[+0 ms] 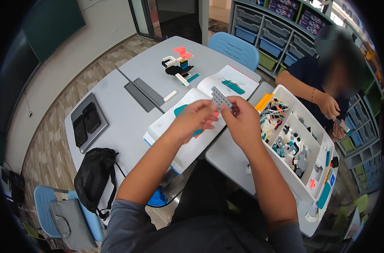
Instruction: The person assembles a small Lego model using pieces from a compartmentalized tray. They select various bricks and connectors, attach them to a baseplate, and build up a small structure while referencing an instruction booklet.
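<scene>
A grey building-block piece with rows of holes (221, 99) is pinched between the thumb and fingers of my right hand (241, 119), above an open book (171, 135). Close to its left side is my left hand (195, 121), fingers curled but apart, with nothing visible in them. Under my hands, teal and red pieces lie on the pages, partly hidden by my left hand. A flat teal piece (233, 87) rests on the book's right page. Farther back stands a small built model (178, 69) of black, white and coral-red parts.
A white sorting box (291, 105) of loose parts stands to my right. Beyond it, a person (310, 80) handles a small assembly (343, 125). At left are two phones (85, 123) on a laptop and a black bag (95, 175). A blue chair (234, 48) stands behind the table.
</scene>
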The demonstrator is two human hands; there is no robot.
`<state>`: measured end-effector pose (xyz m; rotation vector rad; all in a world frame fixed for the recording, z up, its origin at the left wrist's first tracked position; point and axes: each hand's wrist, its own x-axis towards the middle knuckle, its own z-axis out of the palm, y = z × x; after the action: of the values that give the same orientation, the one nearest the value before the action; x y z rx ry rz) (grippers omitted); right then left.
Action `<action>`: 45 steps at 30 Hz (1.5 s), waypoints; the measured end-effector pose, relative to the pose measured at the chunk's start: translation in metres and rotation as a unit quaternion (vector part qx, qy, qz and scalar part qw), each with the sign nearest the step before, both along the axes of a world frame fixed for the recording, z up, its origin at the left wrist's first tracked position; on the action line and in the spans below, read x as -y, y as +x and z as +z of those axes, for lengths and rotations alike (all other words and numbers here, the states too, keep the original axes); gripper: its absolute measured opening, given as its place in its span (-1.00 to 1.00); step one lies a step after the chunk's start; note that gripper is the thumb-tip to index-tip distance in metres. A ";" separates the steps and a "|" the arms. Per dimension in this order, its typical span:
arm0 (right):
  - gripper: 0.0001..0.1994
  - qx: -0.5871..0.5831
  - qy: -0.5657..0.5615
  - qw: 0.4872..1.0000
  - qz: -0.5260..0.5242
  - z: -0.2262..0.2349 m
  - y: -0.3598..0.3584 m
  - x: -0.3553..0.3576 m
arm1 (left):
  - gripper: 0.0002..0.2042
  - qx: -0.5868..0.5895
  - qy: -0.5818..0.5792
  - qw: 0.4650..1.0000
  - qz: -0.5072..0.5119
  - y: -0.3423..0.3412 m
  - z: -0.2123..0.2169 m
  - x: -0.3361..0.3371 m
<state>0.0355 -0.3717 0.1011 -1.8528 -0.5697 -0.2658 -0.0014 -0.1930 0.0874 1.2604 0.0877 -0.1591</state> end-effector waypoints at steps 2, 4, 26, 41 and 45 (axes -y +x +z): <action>-0.77 0.017 -0.039 0.999 0.001 0.004 0.027 -0.026 | -0.68 -0.012 -0.052 0.992 0.110 0.016 -0.001 -0.035; -0.78 0.022 -0.073 0.997 -0.003 0.005 0.054 -0.052 | -0.68 -0.016 -0.174 0.957 0.232 0.038 -0.007 -0.080; -0.83 0.049 -0.097 0.993 -0.042 -0.051 0.176 -0.178 | -0.75 -0.165 0.397 0.903 0.013 0.258 0.037 -0.222; -0.84 0.039 -0.055 0.996 -0.053 -0.056 0.179 -0.180 | -0.78 -0.187 0.261 0.947 -0.007 0.255 0.018 -0.229; -0.80 0.036 -0.054 0.997 -0.050 -0.058 0.182 -0.181 | -0.77 -0.176 0.225 0.958 -0.033 0.256 0.019 -0.229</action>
<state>0.2178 -0.1912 0.0431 -1.9851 -0.5501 -0.3755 0.2549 0.0362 0.1060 1.6802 0.4089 -0.4399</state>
